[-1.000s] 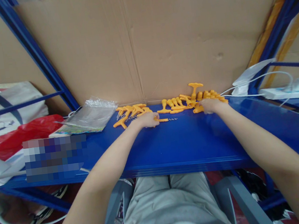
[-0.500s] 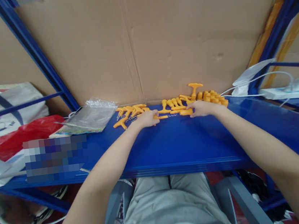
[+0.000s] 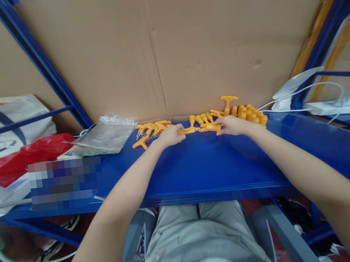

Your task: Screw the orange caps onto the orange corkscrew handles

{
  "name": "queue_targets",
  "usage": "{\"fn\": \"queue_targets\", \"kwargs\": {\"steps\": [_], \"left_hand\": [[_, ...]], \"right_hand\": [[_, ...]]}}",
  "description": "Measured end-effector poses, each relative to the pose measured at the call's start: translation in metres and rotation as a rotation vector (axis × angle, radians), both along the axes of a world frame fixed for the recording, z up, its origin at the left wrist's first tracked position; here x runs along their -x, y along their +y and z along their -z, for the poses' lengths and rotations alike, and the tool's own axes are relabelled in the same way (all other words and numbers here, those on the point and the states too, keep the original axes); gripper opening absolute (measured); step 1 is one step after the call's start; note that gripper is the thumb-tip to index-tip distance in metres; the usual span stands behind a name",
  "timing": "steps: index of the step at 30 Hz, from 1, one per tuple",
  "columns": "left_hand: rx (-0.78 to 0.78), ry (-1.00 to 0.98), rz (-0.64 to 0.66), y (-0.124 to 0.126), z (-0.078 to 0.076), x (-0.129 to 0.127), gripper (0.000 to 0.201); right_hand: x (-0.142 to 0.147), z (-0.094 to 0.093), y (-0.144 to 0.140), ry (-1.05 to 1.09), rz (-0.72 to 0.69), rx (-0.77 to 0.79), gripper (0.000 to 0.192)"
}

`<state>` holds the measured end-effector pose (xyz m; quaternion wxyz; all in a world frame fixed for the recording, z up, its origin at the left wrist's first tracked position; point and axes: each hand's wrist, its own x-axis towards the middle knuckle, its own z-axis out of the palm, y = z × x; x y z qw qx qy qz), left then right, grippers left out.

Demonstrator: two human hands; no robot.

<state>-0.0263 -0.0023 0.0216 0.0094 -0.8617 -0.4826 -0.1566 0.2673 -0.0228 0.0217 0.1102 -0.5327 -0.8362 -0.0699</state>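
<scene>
Forearms reach forward over the blue shelf; left hand pinches an orange screw piece, right hand grips an orange cap, tips nearly meeting; behind, more orange parts lie against cardboard.

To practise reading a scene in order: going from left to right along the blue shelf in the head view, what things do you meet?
Red plastic bag → clear plastic bag → left pile of orange parts → left hand → right hand → right pile of orange parts → white power strip.
</scene>
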Motion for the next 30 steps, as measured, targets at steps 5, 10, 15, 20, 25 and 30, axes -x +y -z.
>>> {"fn": "queue_targets", "kwargs": {"steps": [5, 10, 15, 20, 25, 30], "left_hand": [[-0.036, -0.018, 0.020, -0.001, 0.000, -0.003, 0.030], [-0.038, -0.057, 0.022, -0.007, -0.002, -0.007, 0.031], [-0.075, -0.106, 0.016, -0.010, -0.004, -0.009, 0.030], [-0.143, -0.100, 0.016, -0.013, -0.005, -0.007, 0.030], [-0.211, -0.070, 0.045, -0.012, -0.003, -0.005, 0.027], [-0.201, -0.098, 0.063, -0.012, -0.004, -0.003, 0.023]], "right_hand": [[0.001, 0.003, 0.002, 0.044, -0.063, -0.062, 0.039], [0.014, 0.005, -0.003, 0.121, -0.169, -0.136, 0.036], [0.022, 0.006, -0.007, 0.177, -0.217, -0.215, 0.033], [0.024, 0.003, -0.008, 0.245, -0.197, -0.167, 0.038], [0.024, 0.002, -0.009, 0.318, -0.210, -0.123, 0.038], [0.022, 0.002, -0.008, 0.429, -0.209, -0.045, 0.046]]}}
